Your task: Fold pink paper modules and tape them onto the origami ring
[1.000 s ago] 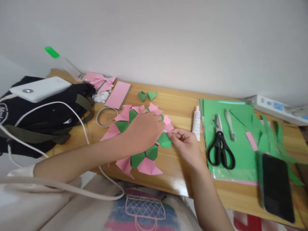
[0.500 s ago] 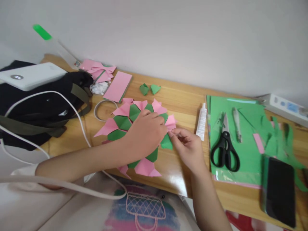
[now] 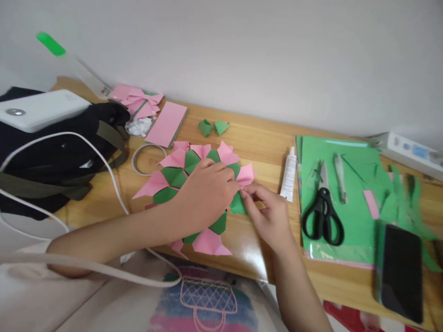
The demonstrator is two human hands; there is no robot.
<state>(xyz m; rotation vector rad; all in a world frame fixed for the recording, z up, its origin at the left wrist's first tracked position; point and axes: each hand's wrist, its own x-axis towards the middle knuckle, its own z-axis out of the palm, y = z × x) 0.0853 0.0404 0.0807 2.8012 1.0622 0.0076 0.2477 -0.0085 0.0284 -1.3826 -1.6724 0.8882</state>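
Nearest, the right hand has thumb and forefinger brought together in a fine pinch at the right edge of the rosette, beside a pink point and above a green flap; its other fingers are curled. The left hand arches over the rosette's middle and right side, fingers bent; its tips are hidden, so whether it grips or merely presses cannot be told. The rosette lies on the table, its green units meeting side by side and tipped with pink around most of the visible rim. Assembly therefore appears well advanced, though the section beneath the hands cannot be judged. Flanking it are the tape and the tube. Farther back, two green pieces remain unattached. Compared with one second earlier, the small white bit between the hands no longer shows; the hands keep nearly the same posture, while the view has shifted slightly.
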